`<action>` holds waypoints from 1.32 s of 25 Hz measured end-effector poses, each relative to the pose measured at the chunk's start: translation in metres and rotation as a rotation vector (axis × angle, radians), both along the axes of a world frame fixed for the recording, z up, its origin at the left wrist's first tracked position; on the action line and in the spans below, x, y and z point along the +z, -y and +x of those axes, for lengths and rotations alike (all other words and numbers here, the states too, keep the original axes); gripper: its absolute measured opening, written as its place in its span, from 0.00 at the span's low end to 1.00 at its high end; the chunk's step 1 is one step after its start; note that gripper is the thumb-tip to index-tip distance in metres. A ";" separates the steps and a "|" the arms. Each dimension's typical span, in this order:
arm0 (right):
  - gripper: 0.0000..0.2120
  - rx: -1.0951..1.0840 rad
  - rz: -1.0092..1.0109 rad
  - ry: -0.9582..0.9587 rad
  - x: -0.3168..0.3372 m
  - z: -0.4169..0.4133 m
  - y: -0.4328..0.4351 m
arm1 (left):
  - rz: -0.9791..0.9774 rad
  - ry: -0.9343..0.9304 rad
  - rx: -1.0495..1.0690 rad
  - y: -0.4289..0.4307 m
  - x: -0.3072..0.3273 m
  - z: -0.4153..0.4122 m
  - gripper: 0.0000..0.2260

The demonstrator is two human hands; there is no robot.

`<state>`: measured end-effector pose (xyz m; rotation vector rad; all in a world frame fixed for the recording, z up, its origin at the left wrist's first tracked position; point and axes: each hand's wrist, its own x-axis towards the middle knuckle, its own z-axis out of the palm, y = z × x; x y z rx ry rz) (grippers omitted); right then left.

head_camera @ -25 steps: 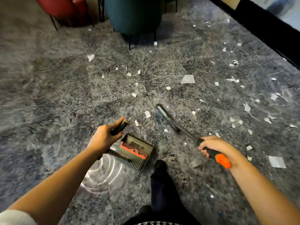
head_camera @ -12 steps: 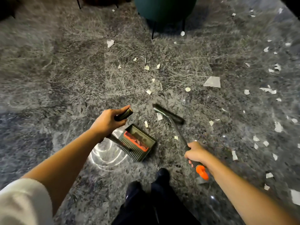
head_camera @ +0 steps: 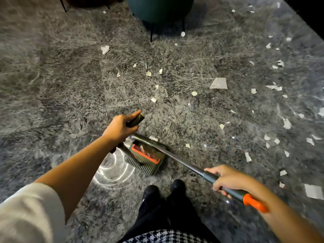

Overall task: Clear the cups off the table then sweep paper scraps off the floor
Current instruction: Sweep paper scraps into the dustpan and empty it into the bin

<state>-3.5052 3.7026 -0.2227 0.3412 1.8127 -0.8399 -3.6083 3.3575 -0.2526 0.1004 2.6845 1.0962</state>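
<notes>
One dustpan [head_camera: 150, 168] is stood on the floor [head_camera: 52, 95] just ahead of the black shoes [head_camera: 178, 186]. A pale scrap is glimpsed inside it beside the orange comb [head_camera: 145, 154], though blur keeps it from being made out clearly. The broom [head_camera: 177, 158] is laid across the pan's mouth, its head pressed at the far lip.

The left hand [head_camera: 119, 128] is seen with its grip closed tight round the top of the dustpan's upright handle. The right hand [head_camera: 228, 178] is wrapped round the broom's grey sleeve, grip closed and forefinger stretched along the shaft, with the orange end cap left poking out behind the wrist.

Half a second back the broom head was lying out on the floor, apart from the pan; now it has been drawn right up to it. Paper scraps [head_camera: 218, 83] are scattered over the floor ahead and to the right, most well apart from the pan, and one is left just beyond its far lip.
</notes>
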 end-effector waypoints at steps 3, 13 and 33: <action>0.33 -0.093 -0.010 -0.021 0.016 0.012 -0.005 | 0.027 -0.024 -0.044 0.010 -0.002 0.006 0.25; 0.07 -0.491 0.206 -0.131 -0.015 0.038 0.006 | -0.057 0.015 -0.304 0.033 0.005 -0.006 0.25; 0.29 -0.314 -0.114 0.095 -0.032 0.021 0.086 | -0.086 -0.005 -0.248 0.080 -0.010 -0.012 0.19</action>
